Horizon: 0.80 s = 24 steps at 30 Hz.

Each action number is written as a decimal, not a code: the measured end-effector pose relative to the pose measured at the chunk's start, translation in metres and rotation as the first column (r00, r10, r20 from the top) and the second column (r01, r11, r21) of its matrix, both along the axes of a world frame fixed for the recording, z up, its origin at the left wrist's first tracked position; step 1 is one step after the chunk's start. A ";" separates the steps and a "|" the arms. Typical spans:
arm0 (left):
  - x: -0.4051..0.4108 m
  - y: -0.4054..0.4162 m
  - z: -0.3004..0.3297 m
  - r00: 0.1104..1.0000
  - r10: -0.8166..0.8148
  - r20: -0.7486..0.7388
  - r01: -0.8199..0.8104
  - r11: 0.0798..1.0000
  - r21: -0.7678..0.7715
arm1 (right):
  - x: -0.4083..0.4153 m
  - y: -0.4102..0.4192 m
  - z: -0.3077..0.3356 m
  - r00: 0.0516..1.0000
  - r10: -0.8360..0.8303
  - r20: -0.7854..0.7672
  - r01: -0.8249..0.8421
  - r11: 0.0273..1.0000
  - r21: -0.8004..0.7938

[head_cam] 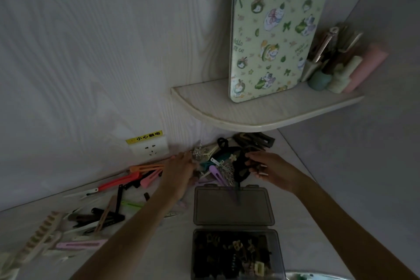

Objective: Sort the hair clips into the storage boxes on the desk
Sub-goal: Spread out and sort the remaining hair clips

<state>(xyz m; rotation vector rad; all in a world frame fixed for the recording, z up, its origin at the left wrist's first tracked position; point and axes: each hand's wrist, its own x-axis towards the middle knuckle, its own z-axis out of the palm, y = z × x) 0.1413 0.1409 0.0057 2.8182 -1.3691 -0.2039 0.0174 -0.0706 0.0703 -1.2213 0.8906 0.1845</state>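
A heap of mixed hair clips (221, 161) lies against the wall under a corner shelf. My left hand (180, 168) reaches into the heap's left side with fingers spread over the clips; what it touches is hidden. My right hand (267, 169) grips a dark clip (254, 167) at the heap's right side. A dark translucent storage box (236, 254) stands open near me with several small dark and cream clips inside. Its lid (233, 206) lies flat behind it. Long orange, red and pink clips (136, 176) lie in a row to the left.
Combs and long clips (75, 223) are scattered on the desk's left. A wall socket (148, 148) with a yellow label sits low on the wall. The corner shelf (261, 111) overhangs the heap and carries a patterned green case (275, 27) and small bottles.
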 end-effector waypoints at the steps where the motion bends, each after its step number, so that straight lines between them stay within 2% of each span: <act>1: -0.001 0.002 -0.003 1.000 0.007 0.006 -0.006 0.999 -0.039 | -0.003 -0.001 0.001 1.000 -0.007 0.009 0.006 1.000 0.007; 5: -0.002 0.014 -0.006 0.992 0.035 -0.125 -0.057 0.982 -0.178 | -0.018 0.000 0.003 0.997 -0.074 0.020 0.073 0.995 0.062; 9: -0.019 0.027 0.020 0.956 0.101 -0.276 -0.204 0.905 -0.374 | -0.038 0.015 0.005 0.992 -0.116 0.057 0.111 0.990 0.085; 11: -0.040 0.037 0.035 0.949 0.064 -0.308 -0.193 0.891 -0.412 | -0.052 0.031 0.008 0.993 -0.066 0.094 0.066 0.998 0.010; 15: -0.093 0.057 0.046 0.936 -0.079 -0.342 -0.083 0.896 -0.436 | -0.084 0.065 0.003 0.987 0.122 0.107 -0.092 0.964 -0.248; 17: -0.105 0.060 0.047 0.929 -0.111 -0.354 -0.052 0.905 -0.421 | -0.087 0.070 0.003 0.952 0.288 0.106 -0.237 0.908 -0.346; 18: -0.131 0.071 0.046 0.917 -0.143 -0.372 -0.010 0.924 -0.381 | -0.117 0.084 -0.001 0.916 0.399 0.047 -0.354 0.857 -0.375; 20: -0.134 0.073 0.044 0.901 -0.150 -0.408 0.007 0.944 -0.330 | -0.127 0.082 0.000 0.800 0.598 -0.055 -0.550 0.692 -0.468; 22: -0.126 0.071 0.044 0.904 -0.143 -0.403 0.014 0.952 -0.306 | -0.131 0.078 0.005 0.744 0.655 -0.135 -0.614 0.590 -0.524; 24: -0.116 0.068 0.048 0.905 -0.136 -0.403 0.008 0.953 -0.302 | -0.131 0.071 0.015 0.759 0.633 -0.154 -0.594 0.576 -0.562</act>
